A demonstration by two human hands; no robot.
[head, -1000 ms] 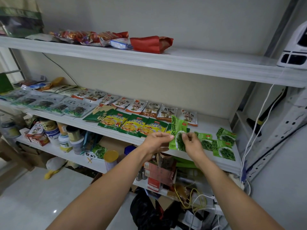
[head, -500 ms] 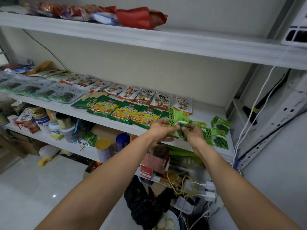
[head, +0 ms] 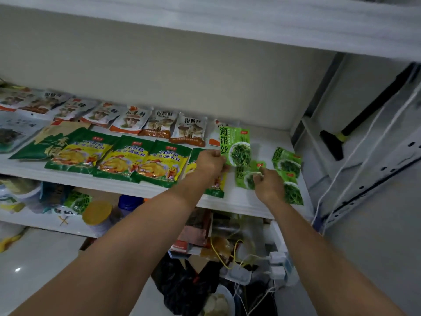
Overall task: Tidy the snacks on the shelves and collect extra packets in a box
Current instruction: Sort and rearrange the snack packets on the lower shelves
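My left hand point(head: 210, 161) pinches a light-green seaweed packet point(head: 235, 145) by its lower left corner and holds it upright above the white middle shelf point(head: 148, 190). To its right, my right hand point(head: 270, 184) pinches a second seaweed packet point(head: 247, 177) that lies on the shelf. Two more seaweed packets point(head: 288, 165) lie at the shelf's right end. A row of green-and-yellow seasoning packets point(head: 127, 159) lines the shelf front. Behind them runs a row of white mushroom packets point(head: 161, 124).
The upper shelf point(head: 227, 21) overhangs close above. Jars with blue and yellow lids point(head: 98, 213) stand on the lower shelf. Below are white cables and plugs point(head: 273, 263), a black bag point(head: 182, 290) and a red carton. A white cord hangs along the metal frame at right.
The two hands, which met on one green packet, have parted. The left hand lifted a packet upright; the right hand moved down-right onto another. The view has moved closer to the shelf.
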